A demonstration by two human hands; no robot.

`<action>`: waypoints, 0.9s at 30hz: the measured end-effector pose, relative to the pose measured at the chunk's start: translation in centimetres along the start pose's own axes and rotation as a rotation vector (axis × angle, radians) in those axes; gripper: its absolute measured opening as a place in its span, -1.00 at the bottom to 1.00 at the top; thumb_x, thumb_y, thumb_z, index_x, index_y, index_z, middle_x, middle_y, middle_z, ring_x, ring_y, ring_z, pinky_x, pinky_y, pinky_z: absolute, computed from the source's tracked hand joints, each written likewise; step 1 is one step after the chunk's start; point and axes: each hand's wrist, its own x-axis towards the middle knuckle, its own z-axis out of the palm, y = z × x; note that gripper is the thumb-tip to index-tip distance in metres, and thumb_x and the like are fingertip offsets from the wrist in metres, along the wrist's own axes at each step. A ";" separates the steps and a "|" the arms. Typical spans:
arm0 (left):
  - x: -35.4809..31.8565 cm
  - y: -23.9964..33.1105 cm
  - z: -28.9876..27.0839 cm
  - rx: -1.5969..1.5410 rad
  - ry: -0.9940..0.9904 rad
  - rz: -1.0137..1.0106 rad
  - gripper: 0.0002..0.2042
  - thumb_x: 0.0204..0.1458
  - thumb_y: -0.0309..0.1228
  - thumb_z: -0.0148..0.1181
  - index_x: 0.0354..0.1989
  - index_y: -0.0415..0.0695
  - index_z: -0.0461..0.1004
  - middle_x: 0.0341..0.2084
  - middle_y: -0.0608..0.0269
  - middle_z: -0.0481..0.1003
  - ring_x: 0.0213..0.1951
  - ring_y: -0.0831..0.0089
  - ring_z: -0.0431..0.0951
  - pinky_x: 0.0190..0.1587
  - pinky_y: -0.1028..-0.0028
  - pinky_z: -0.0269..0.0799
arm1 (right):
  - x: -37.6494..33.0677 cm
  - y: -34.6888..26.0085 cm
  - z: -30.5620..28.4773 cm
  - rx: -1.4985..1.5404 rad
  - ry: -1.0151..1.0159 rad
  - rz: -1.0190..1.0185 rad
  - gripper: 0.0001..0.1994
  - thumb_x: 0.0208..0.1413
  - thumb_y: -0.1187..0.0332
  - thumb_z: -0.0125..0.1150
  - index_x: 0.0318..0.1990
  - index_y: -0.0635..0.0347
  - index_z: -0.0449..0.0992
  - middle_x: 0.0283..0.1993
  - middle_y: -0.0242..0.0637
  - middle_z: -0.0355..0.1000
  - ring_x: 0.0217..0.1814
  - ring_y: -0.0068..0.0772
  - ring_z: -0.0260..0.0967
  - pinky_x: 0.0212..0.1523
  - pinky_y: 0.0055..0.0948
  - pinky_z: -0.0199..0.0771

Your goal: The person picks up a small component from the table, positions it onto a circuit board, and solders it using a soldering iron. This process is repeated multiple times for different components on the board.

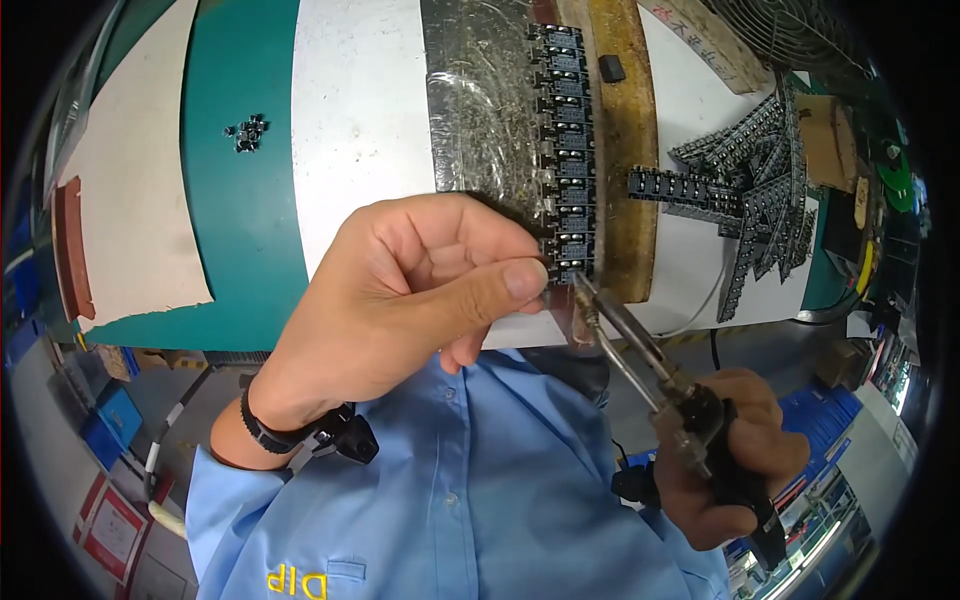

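Observation:
A long strip of small dark circuit boards [570, 150] with shiny solder spots runs away from me along a wooden bar. My left hand [390, 290] is closed, thumb and forefinger pinching at the left edge of the strip's near end; the fingertips partly hide the grip. In my right hand [735, 460] is a soldering iron [635, 335] with a black trigger handle and a thin metal tube beside its shaft. Its tip meets or hovers just over the last board at the near end; touching or apart, I cannot tell.
Right of the strip lies a wooden bar [628, 230] with a small black block [612, 68] on it. Farther right is a heap of similar board strips [765, 200]. Small black parts [248, 132] sit on the green mat [240, 220] at left. A fan guard [835, 35] stands far right.

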 end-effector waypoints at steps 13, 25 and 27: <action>0.9 0.1 0.5 0.010 0.053 -0.027 -0.89 -0.06 -0.48 0.19 -0.40 -0.22 0.41 -0.61 0.31 0.45 -0.71 0.70 0.32 -0.70 0.74 0.18 | 0.4 1.3 -0.1 0.014 -0.031 0.021 -0.51 0.04 -0.03 -0.05 -0.18 0.31 0.20 -0.61 -0.22 0.36 -0.60 -0.33 0.34 -0.53 -0.43 0.32; 0.6 -0.2 0.2 0.072 0.039 -0.010 -0.87 -0.04 -0.44 0.18 -0.41 -0.24 0.40 -0.60 0.28 0.47 -0.69 0.71 0.32 -0.67 0.74 0.20 | 0.1 0.6 0.7 0.019 0.088 0.056 -0.51 0.01 -0.02 0.01 -0.21 0.31 0.21 -0.59 -0.19 0.36 -0.58 -0.31 0.35 -0.51 -0.40 0.35; 0.6 -0.3 0.2 0.073 0.040 -0.010 -0.87 -0.04 -0.44 0.17 -0.41 -0.24 0.40 -0.60 0.28 0.47 -0.69 0.71 0.32 -0.67 0.74 0.20 | -0.1 0.7 0.3 0.044 0.035 0.063 -0.51 0.00 -0.02 0.04 -0.21 0.31 0.21 -0.59 -0.19 0.36 -0.57 -0.30 0.36 -0.51 -0.39 0.35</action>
